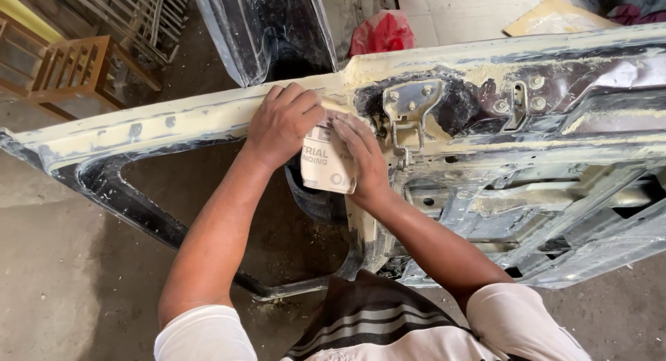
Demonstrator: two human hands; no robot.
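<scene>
The 2 hands meet on a folded sheet of sandpaper point(326, 163) held against a car door point(173, 122) coated in pale filler. The left hand point(283, 122) presses down on the door's upper edge with fingers curled over the paper's top; the right hand point(364, 156) lies flat along the paper's side. Just right of the sandpaper sits a metal latch bracket point(409, 108). Beyond the door lie a red bag point(381, 31) and a wooden frame point(76, 73).
</scene>
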